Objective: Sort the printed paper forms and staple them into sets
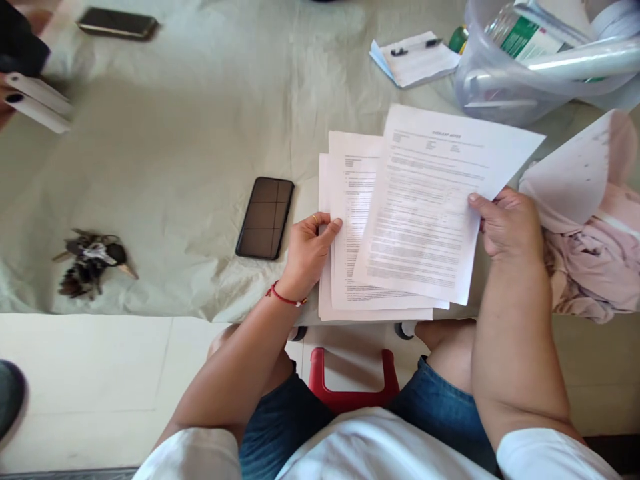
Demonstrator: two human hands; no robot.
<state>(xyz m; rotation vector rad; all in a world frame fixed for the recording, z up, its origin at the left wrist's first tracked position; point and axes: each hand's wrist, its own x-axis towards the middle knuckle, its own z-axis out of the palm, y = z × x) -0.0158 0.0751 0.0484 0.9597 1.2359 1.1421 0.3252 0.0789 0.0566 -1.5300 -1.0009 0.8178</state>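
My right hand (513, 220) pinches the right edge of a printed sheet (425, 207), thumb on top. That sheet lies tilted over other printed sheets (353, 227), covering much of them. At the left side of these sheets, my left hand (311, 248) grips their edge between thumb and fingers; a red string bracelet circles the wrist. How many sheets each hand holds I cannot tell. A dark smartphone (265, 218) rests on the covered table just left of my left hand.
Pink cloth (590, 260) lies at the right edge. Behind it stands a clear plastic tub (480, 87) holding a bottle. A notepad (415, 60), a bunch of keys (93, 260) and another phone (117, 23) lie on the table (200, 127). Part of a person's hand (6, 100) shows at far left.
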